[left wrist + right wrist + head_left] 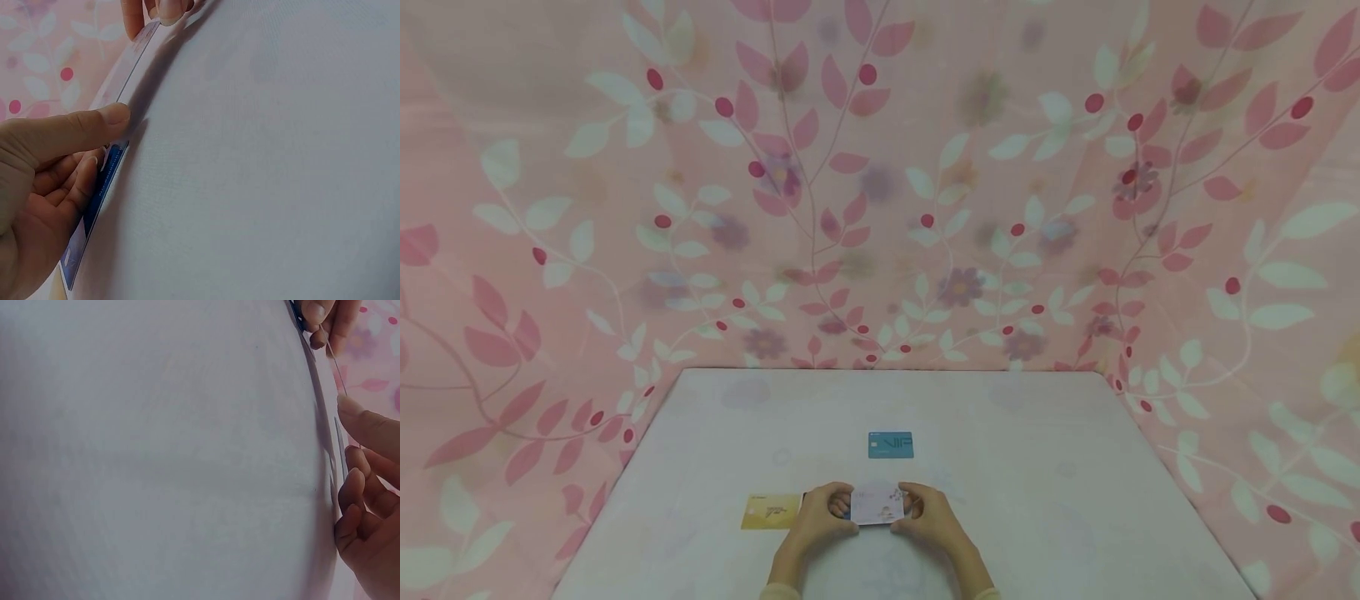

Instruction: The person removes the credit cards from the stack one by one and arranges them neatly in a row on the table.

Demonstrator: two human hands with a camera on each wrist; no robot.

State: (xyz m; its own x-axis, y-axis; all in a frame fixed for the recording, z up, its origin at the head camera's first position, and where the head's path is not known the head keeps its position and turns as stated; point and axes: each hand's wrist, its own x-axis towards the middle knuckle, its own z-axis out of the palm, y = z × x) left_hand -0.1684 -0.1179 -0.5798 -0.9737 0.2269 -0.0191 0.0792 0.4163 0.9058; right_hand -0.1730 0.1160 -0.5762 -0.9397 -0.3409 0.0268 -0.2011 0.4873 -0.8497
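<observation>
A pale pink-white card [877, 505] with a small floral print is held between both hands, low over the table. My left hand [822, 518] pinches its left edge, thumb on the near side and fingers behind. The right hand [931, 518] pinches the opposite edge in the same way. Seen from the left wrist, the card [132, 65] is nearly edge-on, with a shadow on the cloth beside it. A dark blue card [103, 184] lies under the left hand's fingers, mostly hidden in the head view. In the right wrist view, the right hand [375, 487] has its lower fingers curled near the cloth.
Left of the left hand lies a yellow card [767, 512], partly covered by that hand. A teal card [891, 445] lies farther back on the white-covered table [1037, 450]. Pink floral fabric [880, 208] hangs around the table's back and sides.
</observation>
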